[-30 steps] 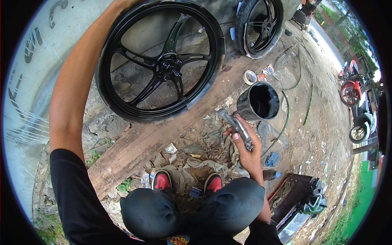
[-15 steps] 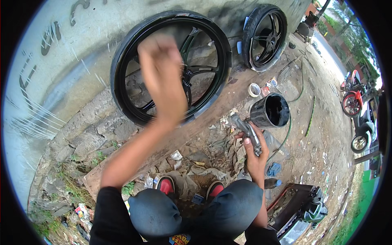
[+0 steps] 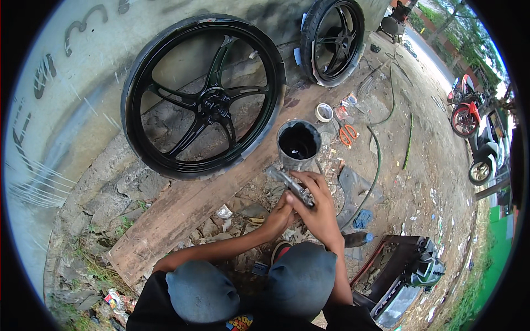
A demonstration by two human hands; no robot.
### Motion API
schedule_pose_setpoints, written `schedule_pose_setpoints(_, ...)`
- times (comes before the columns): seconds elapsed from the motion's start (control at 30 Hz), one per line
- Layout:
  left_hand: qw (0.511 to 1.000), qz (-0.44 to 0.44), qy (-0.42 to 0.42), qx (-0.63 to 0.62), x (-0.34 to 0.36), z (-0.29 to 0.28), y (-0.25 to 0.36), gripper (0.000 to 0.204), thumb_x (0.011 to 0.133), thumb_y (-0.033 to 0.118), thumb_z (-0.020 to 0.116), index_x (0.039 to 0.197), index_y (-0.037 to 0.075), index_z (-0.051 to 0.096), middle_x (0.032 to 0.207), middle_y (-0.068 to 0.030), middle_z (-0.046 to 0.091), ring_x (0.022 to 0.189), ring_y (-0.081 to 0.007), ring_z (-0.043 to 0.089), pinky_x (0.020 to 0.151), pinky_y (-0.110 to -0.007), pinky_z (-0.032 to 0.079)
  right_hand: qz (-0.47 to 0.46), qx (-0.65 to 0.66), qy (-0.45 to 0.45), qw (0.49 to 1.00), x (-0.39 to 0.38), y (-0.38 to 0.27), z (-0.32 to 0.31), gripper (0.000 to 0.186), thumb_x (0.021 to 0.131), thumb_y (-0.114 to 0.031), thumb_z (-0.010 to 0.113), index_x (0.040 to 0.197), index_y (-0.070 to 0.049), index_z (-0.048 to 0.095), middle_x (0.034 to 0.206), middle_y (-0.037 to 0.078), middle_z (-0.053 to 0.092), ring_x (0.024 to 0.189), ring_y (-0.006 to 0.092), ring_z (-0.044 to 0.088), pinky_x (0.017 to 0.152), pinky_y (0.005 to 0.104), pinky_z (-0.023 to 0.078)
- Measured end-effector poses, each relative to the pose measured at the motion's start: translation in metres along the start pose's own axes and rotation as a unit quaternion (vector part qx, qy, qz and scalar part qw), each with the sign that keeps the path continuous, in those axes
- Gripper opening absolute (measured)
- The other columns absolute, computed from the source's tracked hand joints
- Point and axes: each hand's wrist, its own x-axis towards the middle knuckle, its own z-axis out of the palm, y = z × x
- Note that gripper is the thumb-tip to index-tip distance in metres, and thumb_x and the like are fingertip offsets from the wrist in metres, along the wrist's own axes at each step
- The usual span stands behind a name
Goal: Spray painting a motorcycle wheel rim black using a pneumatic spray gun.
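My right hand (image 3: 317,207) grips a metal spray gun (image 3: 290,185) whose open cup (image 3: 298,144) shows black paint inside. My left hand (image 3: 280,216) sits just under the right hand and touches the gun's body from below. Both hands are above my bent knees. A glossy black spoked motorcycle wheel (image 3: 204,96) leans against the wall on a long wooden plank (image 3: 187,207), just beyond the cup.
A second black wheel (image 3: 334,41) leans on the wall farther right. A tape roll (image 3: 324,112), orange-handled scissors (image 3: 348,134) and a green hose (image 3: 381,149) lie on the dirt. A dark crate (image 3: 395,270) stands at lower right; motorcycles (image 3: 466,113) are parked at the far right.
My left arm has come down from the big wheel's rim and now meets the spray gun beneath my right hand. The view has tilted slightly.
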Motion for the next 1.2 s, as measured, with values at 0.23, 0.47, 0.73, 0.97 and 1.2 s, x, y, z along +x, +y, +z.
schedule_pose_setpoints(0.23, 0.992, 0.021, -0.12, 0.019, 0.0, -0.043, -0.009, 0.046, 0.116, 0.046, 0.024, 0.148, 0.014, 0.033, 0.134, -0.0147, 0.06, 0.129, -0.0263, 0.062, 0.112, -0.046, 0.048, 0.127, -0.199, 0.399, 0.886, -0.117, 0.077, -0.088, 0.053, 0.099, -0.02, 0.073, 0.148, -0.004, 0.059, 0.141, 0.019, 0.058, 0.131, 0.0356, 0.056, 0.116, 0.0468, 0.039)
schedule_pose_setpoints(0.47, 0.989, 0.032, -0.123, 0.079, -0.005, -0.048, -0.006, 0.048, 0.115, 0.047, 0.026, 0.146, 0.011, 0.032, 0.131, -0.0115, 0.06, 0.129, -0.0248, 0.063, 0.113, -0.044, 0.047, 0.251, -0.167, 0.378, 0.876, -0.188, 0.176, -0.074, 0.064, 0.105, -0.028, 0.068, 0.16, -0.005, 0.043, 0.154, 0.022, 0.047, 0.142, 0.0339, 0.048, 0.118, 0.0457, 0.037)
schedule_pose_setpoints(0.73, 0.994, 0.005, -0.069, 0.088, -0.011, -0.049, 0.003, 0.044, 0.116, 0.042, 0.027, 0.146, 0.011, 0.033, 0.132, -0.0117, 0.06, 0.126, -0.0233, 0.064, 0.11, -0.041, 0.048, 0.195, -0.085, 0.486, 0.848, -0.18, 0.215, -0.042, 0.037, 0.109, -0.029, 0.062, 0.129, 0.002, 0.057, 0.126, 0.015, 0.064, 0.118, 0.0262, 0.06, 0.109, 0.0429, 0.043)
schedule_pose_setpoints(0.97, 0.992, 0.012, -0.082, 0.092, -0.002, -0.053, 0.002, 0.047, 0.116, 0.046, 0.024, 0.146, 0.011, 0.034, 0.13, -0.0136, 0.06, 0.126, -0.0249, 0.064, 0.109, -0.041, 0.049, 0.129, 0.021, 0.538, 0.833, -0.187, 0.239, -0.057, 0.04, 0.112, -0.039, 0.054, 0.122, 0.0, 0.05, 0.102, 0.014, 0.061, 0.094, 0.0228, 0.058, 0.084, 0.0362, 0.05)
schedule_pose_setpoints(1.2, 0.985, 0.02, -0.085, 0.146, -0.006, -0.046, 0.001, 0.05, 0.115, 0.048, 0.024, 0.147, 0.01, 0.033, 0.129, -0.0131, 0.062, 0.126, -0.0258, 0.064, 0.11, -0.04, 0.05, 0.019, 0.109, 0.488, 0.865, -0.113, 0.122, -0.082, 0.048, 0.112, -0.052, 0.048, 0.126, -0.007, 0.041, 0.083, 0.014, 0.057, 0.075, 0.0239, 0.057, 0.07, 0.0389, 0.052)
